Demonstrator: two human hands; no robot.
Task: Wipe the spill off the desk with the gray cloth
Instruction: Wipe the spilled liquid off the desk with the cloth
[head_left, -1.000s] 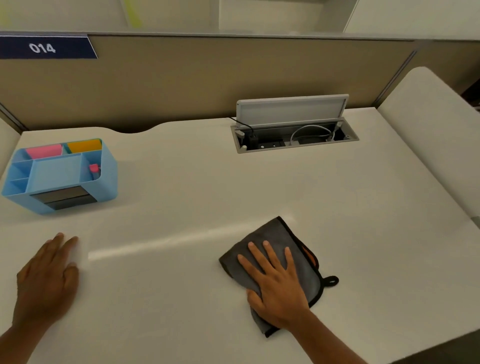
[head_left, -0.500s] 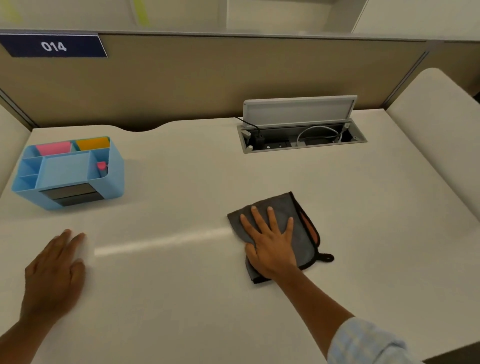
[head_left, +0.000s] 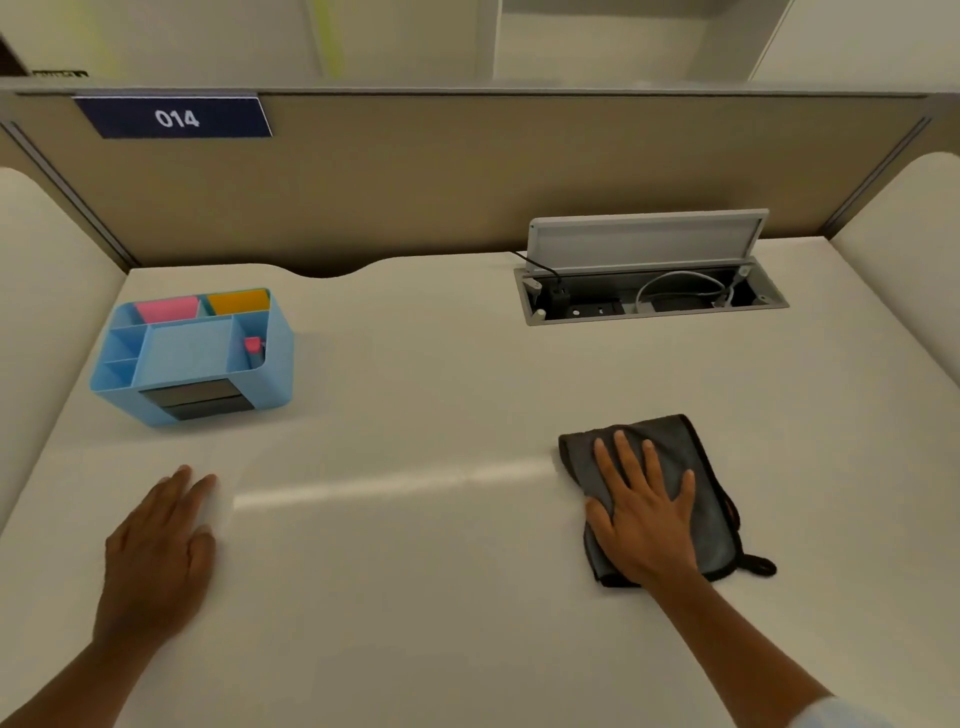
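Observation:
The gray cloth (head_left: 696, 467), dark with a black edge and a small hanging loop, lies folded on the white desk (head_left: 415, 597) at the right. My right hand (head_left: 644, 514) presses flat on it, palm down, fingers spread and pointing away from me. My left hand (head_left: 156, 551) rests flat on the bare desk at the near left and holds nothing. A pale glossy streak (head_left: 389, 486) runs across the desk between the two hands. I cannot make out any liquid.
A light blue desk organizer (head_left: 192, 358) with pink and orange pads stands at the far left. An open cable box (head_left: 649, 299) with its lid up and wires inside sits in the desk at the far right. A beige partition (head_left: 467, 182) closes off the back.
My right hand has pushed the cloth away from me and then a little to the right. My left hand has stayed flat in the same spot.

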